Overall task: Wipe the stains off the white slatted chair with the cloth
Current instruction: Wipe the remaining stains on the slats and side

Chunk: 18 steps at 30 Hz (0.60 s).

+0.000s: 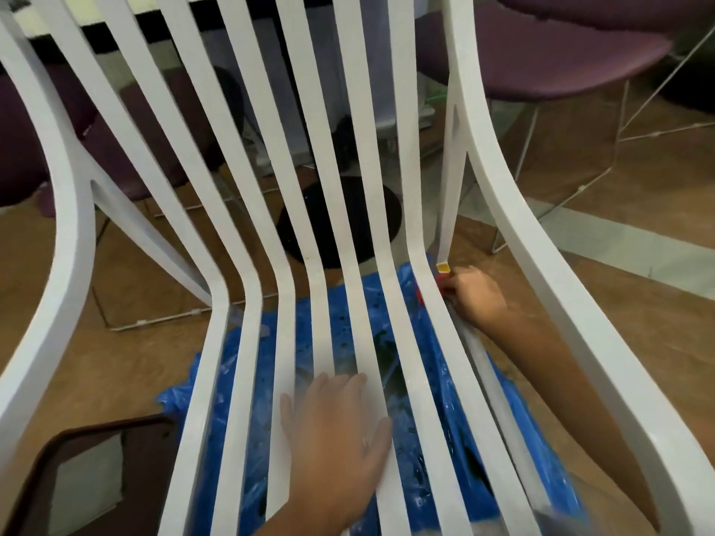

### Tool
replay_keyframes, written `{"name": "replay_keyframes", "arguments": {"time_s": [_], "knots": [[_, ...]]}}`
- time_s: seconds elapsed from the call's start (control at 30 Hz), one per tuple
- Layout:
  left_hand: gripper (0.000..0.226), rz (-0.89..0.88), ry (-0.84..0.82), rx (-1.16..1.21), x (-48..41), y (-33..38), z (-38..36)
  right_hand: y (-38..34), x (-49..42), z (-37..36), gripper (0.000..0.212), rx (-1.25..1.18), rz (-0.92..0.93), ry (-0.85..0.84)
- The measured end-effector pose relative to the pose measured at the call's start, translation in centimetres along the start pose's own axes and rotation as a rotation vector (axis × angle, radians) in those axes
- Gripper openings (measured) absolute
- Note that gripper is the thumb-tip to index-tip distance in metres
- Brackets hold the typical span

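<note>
— Under the white slatted chair (407,168), what covers the ground?

— Blue plastic sheet (541,450), crumpled and flecked with dark spots. It lies on the brown floor (147,265) below the seat and shows through every gap between the slats, spilling out a little past the seat on both sides.

— And round about?

— Purple chair (572,52) on thin wire legs stands behind to the right, with more purple seating behind to the left. A black round base (373,218) sits on the floor just behind the backrest. A dark brown frame (96,425) stands at the near left corner, close to the seat's edge.

— Where are the hands?

— The left hand (336,435) lies flat on the middle seat slats, fingers straight and spread, holding nothing. The right hand (478,295) is low at the chair's right rear, its forearm lying in the gap between the outermost seat slat and the curved side rail.

— Does it hold the cloth?

— A red scrap (445,285) shows at its fingertips, just below a yellow pad (443,268) on the rear leg's foot. A slat hides the fingers, so I cannot tell the grip, nor whether that is the cloth.

— Open room?

— Bare floor on the left, between seat and side rail.
</note>
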State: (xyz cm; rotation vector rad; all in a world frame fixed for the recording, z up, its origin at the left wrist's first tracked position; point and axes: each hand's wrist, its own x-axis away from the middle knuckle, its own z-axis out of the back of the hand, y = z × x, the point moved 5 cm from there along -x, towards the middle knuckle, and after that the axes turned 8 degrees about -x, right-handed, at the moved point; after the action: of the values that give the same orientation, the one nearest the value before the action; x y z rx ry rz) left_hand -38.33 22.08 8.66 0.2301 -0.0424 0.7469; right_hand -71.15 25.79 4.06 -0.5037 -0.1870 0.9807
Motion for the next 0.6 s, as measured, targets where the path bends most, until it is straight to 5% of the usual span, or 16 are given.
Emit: {"name": "replay_keyframes", "arguments": {"time_s": [0.27, 0.6], "knots": [[0.057, -0.001, 0.051, 0.03, -0.6, -0.5, -1.7, 1.2, -4.6, -0.5, 0.02, -0.084, -0.063, -0.007], [0.057, -0.033, 0.157, 0.019, -0.9, -0.7, -2.2, 2.2, 0.3, -1.4, 0.026, -0.039, -0.144, -0.094]]}}
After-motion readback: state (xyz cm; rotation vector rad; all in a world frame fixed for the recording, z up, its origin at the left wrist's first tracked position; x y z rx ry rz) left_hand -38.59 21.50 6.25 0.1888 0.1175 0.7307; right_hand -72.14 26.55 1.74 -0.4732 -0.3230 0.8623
